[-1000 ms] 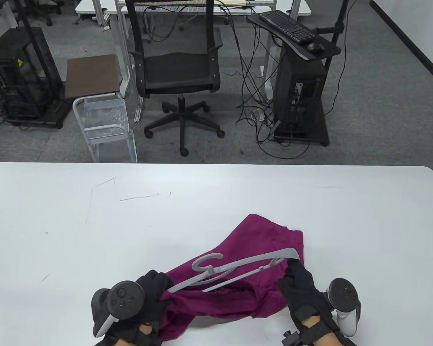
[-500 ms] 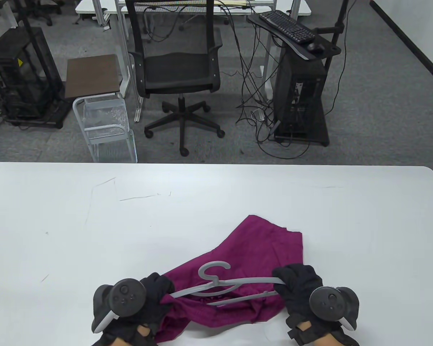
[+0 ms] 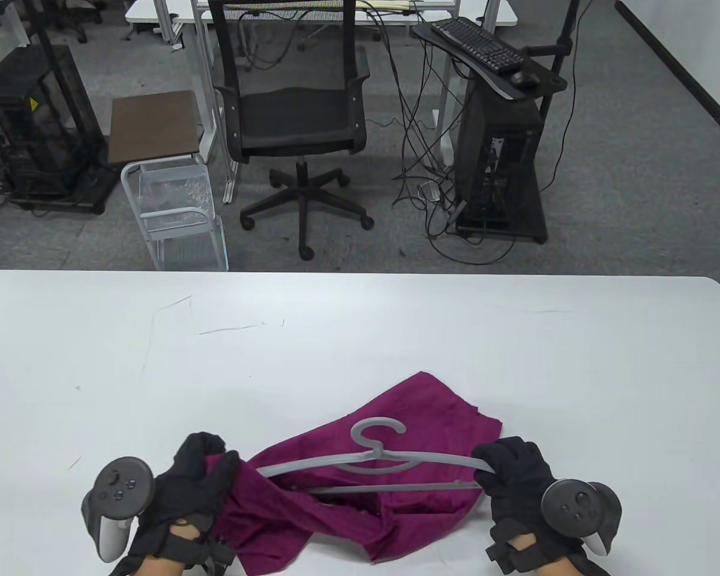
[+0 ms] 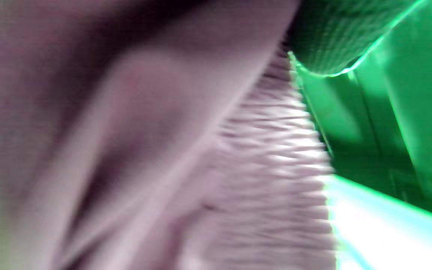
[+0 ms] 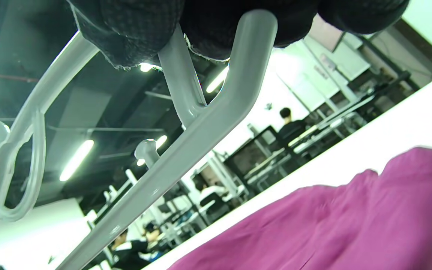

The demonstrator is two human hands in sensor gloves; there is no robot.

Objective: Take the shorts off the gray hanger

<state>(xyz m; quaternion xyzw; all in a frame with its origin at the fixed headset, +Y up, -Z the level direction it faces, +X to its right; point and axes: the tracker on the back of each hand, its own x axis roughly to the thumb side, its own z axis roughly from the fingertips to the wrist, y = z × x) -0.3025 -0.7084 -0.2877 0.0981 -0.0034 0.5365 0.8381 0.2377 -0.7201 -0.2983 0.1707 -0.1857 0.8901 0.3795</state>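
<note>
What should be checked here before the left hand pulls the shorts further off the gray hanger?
1. Right hand grips the gray hanger at its right end: ok; the right wrist view shows fingers wrapped over the corner.
2. Left hand holds the shorts fabric: ok.
3. Left end of hanger free of fabric: ok, it shows bare.
4. Lower bar clear of cloth: cannot tell; fabric bunches around it.
5. Left wrist view usable: not ok, blurred cloth fills it.
6. Bare table on the far side: ok.
</note>
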